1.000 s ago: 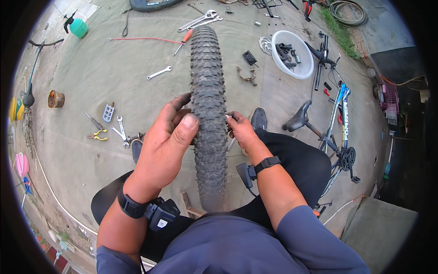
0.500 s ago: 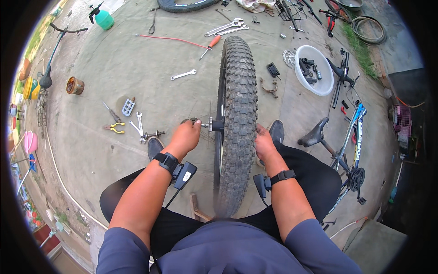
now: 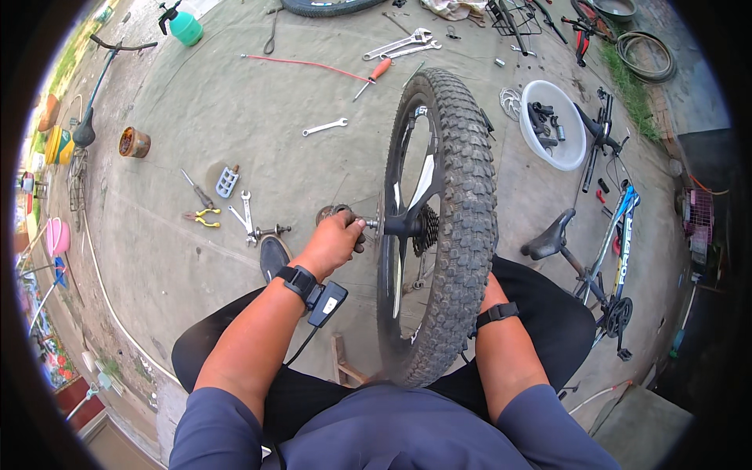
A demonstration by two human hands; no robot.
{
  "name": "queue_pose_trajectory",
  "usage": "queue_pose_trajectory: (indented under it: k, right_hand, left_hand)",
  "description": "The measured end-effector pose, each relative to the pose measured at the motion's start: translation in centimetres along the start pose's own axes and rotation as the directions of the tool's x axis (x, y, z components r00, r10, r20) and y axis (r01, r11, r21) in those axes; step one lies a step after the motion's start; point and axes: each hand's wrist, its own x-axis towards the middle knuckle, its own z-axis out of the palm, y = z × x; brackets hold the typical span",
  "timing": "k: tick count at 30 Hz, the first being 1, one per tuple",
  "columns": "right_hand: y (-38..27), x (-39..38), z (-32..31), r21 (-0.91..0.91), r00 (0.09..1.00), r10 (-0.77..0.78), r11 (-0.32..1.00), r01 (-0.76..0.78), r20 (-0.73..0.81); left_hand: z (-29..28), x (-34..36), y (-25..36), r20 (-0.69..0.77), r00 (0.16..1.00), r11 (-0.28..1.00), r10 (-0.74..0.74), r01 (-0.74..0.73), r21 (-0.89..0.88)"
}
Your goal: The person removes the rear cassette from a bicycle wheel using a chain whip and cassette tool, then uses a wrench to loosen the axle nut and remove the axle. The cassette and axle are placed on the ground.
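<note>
A seated person, seen from their own head, has a bicycle wheel point(image 3: 468, 180) standing on edge between the knees, turned so that its left side shows, with a black hub point(image 3: 402, 226) and a dark stack of sprockets point(image 3: 428, 231). The hands are apart, one at each side of the wheel. The left hand point(image 3: 333, 243) is curled nearly closed, thumb and fingers gripping the outer end of the silver axle point(image 3: 371, 223). The right hand is hidden behind the knobbly tyre, so whether it is open or closed cannot be told; only its forearm point(image 3: 511, 345) shows.

The ground is grey-green and scattered with tools. Left of the wheel lie yellow-handled pliers point(image 3: 207, 218) and a silver pedal point(image 3: 227, 182); ahead, a spanner point(image 3: 325, 127) and an orange-handled screwdriver point(image 3: 379, 71). To the right, a white basin point(image 3: 576, 149) holds dark parts, near a blue-and-white bicycle frame point(image 3: 624, 223). A green spray bottle point(image 3: 186, 30) stands at far left.
</note>
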Motion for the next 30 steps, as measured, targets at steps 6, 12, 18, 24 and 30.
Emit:
queue_pose_trajectory:
  k: [6, 12, 18, 24, 30]
  right_hand:
    - [-2.3, -2.6, -0.7, 0.074, 0.992, 0.104, 0.991, -0.109, 0.069]
    - [-5.7, -5.2, -0.2, 0.091, 0.990, 0.120, 0.988, -0.127, 0.072]
    - [-6.6, -6.1, 0.0, 0.122, 0.995, 0.056, 0.990, -0.065, 0.079]
    - [-6.8, -5.8, 0.2, 0.291, 0.994, -0.048, 0.957, 0.016, 0.102]
    - [-6.7, -5.8, 0.4, 0.291, 0.996, -0.029, 0.957, 0.003, 0.084]
  left_hand:
    - [0.5, -0.3, -0.3, 0.007, 0.999, 0.999, 0.039, -0.040, 0.036]
    - [0.7, -0.2, -0.6, 0.008, 0.999, 0.999, 0.044, -0.044, 0.015]
    - [0.8, 0.1, -0.7, 0.012, 0.999, 0.999, 0.042, -0.042, 0.023]
    - [0.9, 0.4, -1.2, -0.019, 0.996, 0.996, 0.086, -0.086, 0.038]
    - [1.2, -0.5, 0.9, 0.022, 0.998, 0.993, -0.050, 0.053, -0.108]
